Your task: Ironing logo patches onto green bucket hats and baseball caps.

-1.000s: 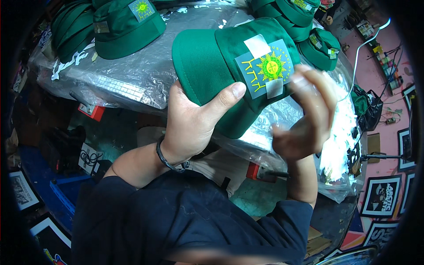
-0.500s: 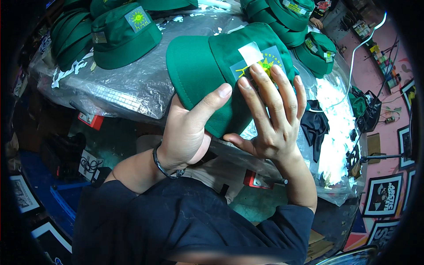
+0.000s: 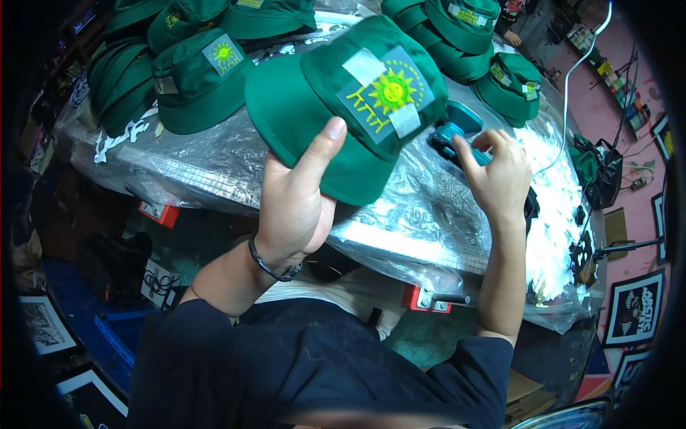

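My left hand (image 3: 296,204) holds a green bucket hat (image 3: 286,93) by its brim, thumb on the outside and the fingers hidden behind. The hat is tilted above the plastic-covered table. On its crown lies a grey transfer patch (image 3: 366,107) with a yellow sun design, with a pale strip of tape (image 3: 364,66) at its upper left and another strip (image 3: 406,120) at its lower right. To the right of the hat, my right hand (image 3: 500,171) has its fingers curled around part of a teal-and-black tool (image 3: 463,118) on the table. Its exact kind is unclear.
Stacked green bucket hats (image 3: 118,82) stand at the far left, with more hats (image 3: 457,36) at the far right. Clear plastic sheeting (image 3: 429,214) covers the table (image 3: 207,179). White scraps (image 3: 554,222) lie on the right side, near a hanging white cable (image 3: 582,64).
My right hand has left the patch and moved right to the teal-and-black tool. The held hat has shifted slightly left and up, and the whole patch now shows.
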Tool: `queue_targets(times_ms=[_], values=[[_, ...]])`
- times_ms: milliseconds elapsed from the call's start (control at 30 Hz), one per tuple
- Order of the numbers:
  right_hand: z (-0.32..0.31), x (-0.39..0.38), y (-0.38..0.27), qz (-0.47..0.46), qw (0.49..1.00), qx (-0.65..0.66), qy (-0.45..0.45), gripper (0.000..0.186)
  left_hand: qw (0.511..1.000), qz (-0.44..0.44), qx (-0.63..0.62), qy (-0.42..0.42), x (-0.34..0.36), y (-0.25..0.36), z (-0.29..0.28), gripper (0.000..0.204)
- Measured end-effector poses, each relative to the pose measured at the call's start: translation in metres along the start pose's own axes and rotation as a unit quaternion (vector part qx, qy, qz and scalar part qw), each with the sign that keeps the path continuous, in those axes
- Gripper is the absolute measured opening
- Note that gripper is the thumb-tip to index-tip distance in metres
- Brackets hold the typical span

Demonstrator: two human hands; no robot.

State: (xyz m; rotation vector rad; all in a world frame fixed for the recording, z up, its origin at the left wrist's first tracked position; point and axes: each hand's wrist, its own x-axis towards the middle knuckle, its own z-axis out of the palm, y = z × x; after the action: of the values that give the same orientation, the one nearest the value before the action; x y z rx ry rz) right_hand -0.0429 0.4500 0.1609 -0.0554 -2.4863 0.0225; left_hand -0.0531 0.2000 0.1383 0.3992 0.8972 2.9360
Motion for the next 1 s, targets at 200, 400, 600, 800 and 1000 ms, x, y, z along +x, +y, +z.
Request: queue_targets(times_ms=[200, 400, 600, 800, 1000], values=[[0.012, -0.01, 0.018, 0.01, 0.98, -0.097, -0.173, 0.05, 0.998, 0.042, 0.033, -0.033, 0.019, 0.004, -0.007, 0.029], [0.03, -0.008, 0.045, 0.012, 0.981, -0.019, -0.19, 0.038, 0.994, 0.076, 0.071, -0.02, 0.033, 0.001, -0.011, 0.024], [0.041, -0.011, 0.054, 0.004, 0.987, 0.13, -0.097, 0.031, 0.986, 0.106, 0.124, -0.035, 0.057, 0.006, -0.011, 0.023], [0.024, 0.021, 0.023, 0.2, 0.778, 0.594, -0.027, 0.035, 0.952, 0.168, 0.248, -0.055, 0.105, -0.012, -0.011, 0.017], [0.061, 0.036, -0.011, 0.057, 0.836, 0.514, 0.183, 0.03, 0.901, 0.21, 0.373, -0.066, 0.14, -0.051, -0.022, 0.02]])
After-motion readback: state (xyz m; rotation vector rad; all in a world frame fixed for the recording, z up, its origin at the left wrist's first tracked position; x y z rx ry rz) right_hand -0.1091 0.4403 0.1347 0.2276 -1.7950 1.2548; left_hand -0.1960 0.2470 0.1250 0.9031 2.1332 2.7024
